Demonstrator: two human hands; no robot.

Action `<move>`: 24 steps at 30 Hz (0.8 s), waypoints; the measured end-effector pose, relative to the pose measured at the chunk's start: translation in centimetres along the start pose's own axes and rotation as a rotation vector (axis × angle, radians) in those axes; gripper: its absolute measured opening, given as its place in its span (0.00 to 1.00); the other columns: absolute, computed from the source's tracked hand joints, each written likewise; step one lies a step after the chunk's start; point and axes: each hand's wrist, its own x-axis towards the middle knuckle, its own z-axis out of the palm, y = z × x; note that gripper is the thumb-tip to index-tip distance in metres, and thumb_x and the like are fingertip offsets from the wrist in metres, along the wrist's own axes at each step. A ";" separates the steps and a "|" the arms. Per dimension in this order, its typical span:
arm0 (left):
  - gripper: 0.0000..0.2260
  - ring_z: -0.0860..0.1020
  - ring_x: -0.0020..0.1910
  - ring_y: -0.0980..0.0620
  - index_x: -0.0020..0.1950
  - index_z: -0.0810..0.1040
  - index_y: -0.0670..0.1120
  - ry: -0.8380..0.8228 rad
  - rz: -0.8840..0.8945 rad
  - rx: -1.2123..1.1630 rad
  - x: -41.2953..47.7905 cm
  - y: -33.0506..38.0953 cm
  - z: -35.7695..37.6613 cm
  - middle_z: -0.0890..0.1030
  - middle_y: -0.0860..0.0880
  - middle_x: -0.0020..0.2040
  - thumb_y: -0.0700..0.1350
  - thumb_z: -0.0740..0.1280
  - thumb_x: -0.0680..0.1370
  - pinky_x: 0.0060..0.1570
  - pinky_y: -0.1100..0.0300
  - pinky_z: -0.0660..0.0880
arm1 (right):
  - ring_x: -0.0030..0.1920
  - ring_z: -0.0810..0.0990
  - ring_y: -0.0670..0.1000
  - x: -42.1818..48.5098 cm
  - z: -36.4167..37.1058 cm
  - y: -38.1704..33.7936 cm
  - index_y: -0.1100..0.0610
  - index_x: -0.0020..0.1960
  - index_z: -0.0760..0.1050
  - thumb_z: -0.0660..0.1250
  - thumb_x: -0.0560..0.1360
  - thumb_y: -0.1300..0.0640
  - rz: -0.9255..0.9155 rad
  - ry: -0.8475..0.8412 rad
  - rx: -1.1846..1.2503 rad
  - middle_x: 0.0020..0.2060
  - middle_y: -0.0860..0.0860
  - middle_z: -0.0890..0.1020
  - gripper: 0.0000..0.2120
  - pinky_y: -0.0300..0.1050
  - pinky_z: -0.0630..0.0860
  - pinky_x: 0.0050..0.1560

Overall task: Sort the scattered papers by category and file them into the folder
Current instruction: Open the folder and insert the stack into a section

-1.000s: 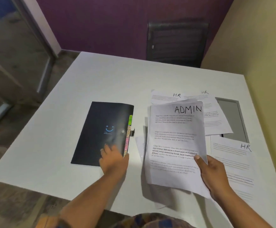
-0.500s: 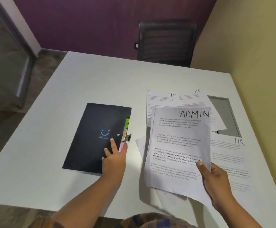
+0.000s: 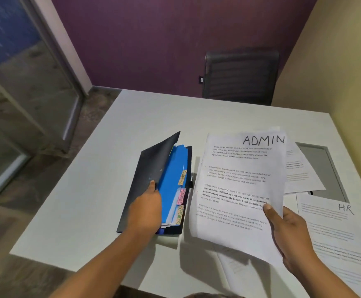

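A black folder (image 3: 147,168) lies on the white table (image 3: 89,203). My left hand (image 3: 147,209) grips its front cover and holds it lifted, half open. Inside show blue dividers (image 3: 172,179) with tabs marked ADMIN, FINANCE and SPORTS. To the right, my right hand (image 3: 287,229) pinches a stack of white sheets marked ADMIN (image 3: 237,186) by the lower right corner, raised above the table. Sheets marked HR (image 3: 334,229) lie flat at the right, partly under the held stack.
A black chair (image 3: 240,76) stands behind the table's far edge. A grey cable hatch (image 3: 323,168) is set in the table at the right, partly covered by papers. A beige wall bounds the right side; a glass partition stands at the left.
My left hand has gone from resting on the shut folder to lifting its cover, which exposes the blue dividers. The ADMIN stack stays in my right hand. The view has shifted.
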 end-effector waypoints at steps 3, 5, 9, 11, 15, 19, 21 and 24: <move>0.28 0.81 0.45 0.48 0.76 0.60 0.47 0.049 0.005 -0.007 -0.2 0.0 0.2 0.79 0.49 0.60 0.44 0.66 0.78 0.41 0.55 0.79 | 0.46 0.87 0.57 0.2 1.3 -1.6 0.54 0.48 0.83 0.66 0.80 0.57 -0.035 -0.044 -0.005 0.43 0.51 0.88 0.07 0.58 0.81 0.54; 0.28 0.81 0.48 0.46 0.77 0.61 0.46 0.051 0.019 -0.033 -0.3 0.1 0.5 0.75 0.50 0.67 0.41 0.65 0.78 0.46 0.53 0.79 | 0.45 0.87 0.56 0.3 2.3 -2.6 0.54 0.48 0.83 0.65 0.80 0.59 -0.037 -0.085 -0.018 0.42 0.50 0.89 0.08 0.56 0.82 0.53; 0.26 0.80 0.53 0.48 0.76 0.62 0.47 0.027 0.061 -0.100 -0.8 0.8 1.0 0.65 0.53 0.77 0.40 0.65 0.79 0.50 0.55 0.80 | 0.45 0.87 0.58 0.9 4.3 -3.5 0.55 0.46 0.84 0.65 0.80 0.60 -0.122 -0.145 -0.179 0.41 0.51 0.88 0.09 0.55 0.81 0.49; 0.25 0.80 0.54 0.48 0.76 0.63 0.47 0.026 0.065 -0.120 -0.9 1.1 1.2 0.60 0.54 0.79 0.39 0.63 0.79 0.51 0.55 0.80 | 0.43 0.87 0.55 1.0 5.2 -3.4 0.54 0.45 0.84 0.65 0.80 0.60 -0.161 -0.176 -0.272 0.40 0.49 0.88 0.10 0.51 0.80 0.45; 0.27 0.80 0.55 0.48 0.77 0.60 0.47 0.026 0.056 -0.152 -1.0 1.4 1.4 0.67 0.52 0.75 0.40 0.64 0.80 0.53 0.54 0.80 | 0.43 0.86 0.52 1.5 6.5 -2.6 0.53 0.48 0.84 0.64 0.81 0.58 -0.186 -0.207 -0.418 0.41 0.49 0.87 0.09 0.49 0.82 0.45; 0.27 0.79 0.58 0.48 0.77 0.61 0.47 0.017 0.069 -0.174 -0.9 1.6 1.4 0.63 0.53 0.78 0.41 0.66 0.79 0.54 0.55 0.80 | 0.35 0.79 0.55 1.6 7.5 -2.9 0.51 0.34 0.74 0.62 0.81 0.59 -0.295 -0.111 -0.569 0.31 0.50 0.80 0.16 0.43 0.70 0.32; 0.26 0.78 0.59 0.48 0.76 0.62 0.48 0.018 0.074 -0.183 -0.9 1.7 1.3 0.61 0.53 0.79 0.40 0.65 0.79 0.54 0.55 0.80 | 0.32 0.75 0.51 1.5 8.1 -3.1 0.50 0.32 0.72 0.61 0.81 0.59 -0.298 -0.107 -0.547 0.28 0.47 0.77 0.18 0.42 0.66 0.30; 0.27 0.78 0.61 0.49 0.77 0.61 0.49 0.019 0.076 -0.229 -0.8 1.8 1.5 0.63 0.53 0.78 0.40 0.65 0.79 0.54 0.56 0.81 | 0.34 0.78 0.52 1.6 9.3 -3.1 0.53 0.41 0.79 0.63 0.81 0.58 -0.187 -0.119 -0.386 0.32 0.48 0.81 0.11 0.40 0.69 0.33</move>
